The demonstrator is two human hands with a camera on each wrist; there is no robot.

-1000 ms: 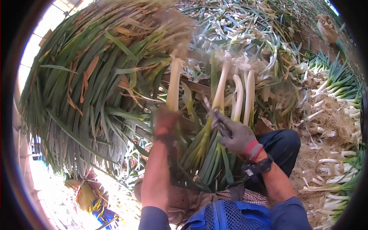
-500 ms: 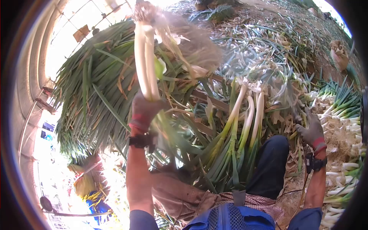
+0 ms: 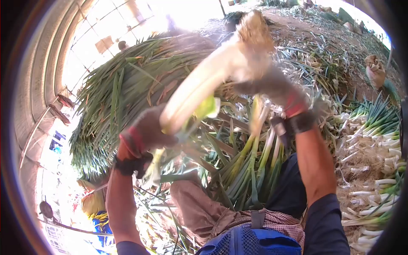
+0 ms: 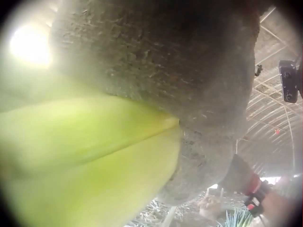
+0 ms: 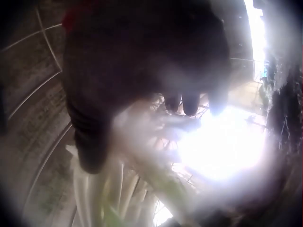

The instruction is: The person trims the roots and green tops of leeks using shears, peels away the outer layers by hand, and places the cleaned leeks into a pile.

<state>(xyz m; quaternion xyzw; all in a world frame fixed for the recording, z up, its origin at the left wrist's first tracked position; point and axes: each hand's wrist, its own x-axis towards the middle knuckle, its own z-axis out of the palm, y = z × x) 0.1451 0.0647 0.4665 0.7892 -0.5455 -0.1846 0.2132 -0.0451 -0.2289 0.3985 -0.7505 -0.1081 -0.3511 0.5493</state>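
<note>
My gloved left hand (image 3: 148, 127) grips thick white leeks (image 3: 197, 80), which slant up to the right, brown roots (image 3: 255, 32) uppermost. A yellow-green leaf (image 4: 94, 151) sticks out beside the glove in the left wrist view. Near the root end is my gloved right hand (image 3: 274, 91), blurred. The right wrist view shows its thumb and curled fingers around a pale loose outer leaf (image 5: 142, 142), close against the white leek shafts (image 5: 97, 189). More leeks (image 3: 263, 146) lie below the hands, their green tops toward my lap.
A big heap of leeks (image 3: 127, 91) with long green leaves rises at the left. Rows of leeks (image 3: 374, 204) line the ground at the right, roots inward. Stripped leaves (image 3: 310, 63) litter the ground ahead. A tied sack-like bundle (image 3: 375, 72) stands farther right.
My left hand has raised the leeks from the ground, then tilted them rightward. The right hand, earlier holding a slim metal tool, has swung out right and come back to the root end.
</note>
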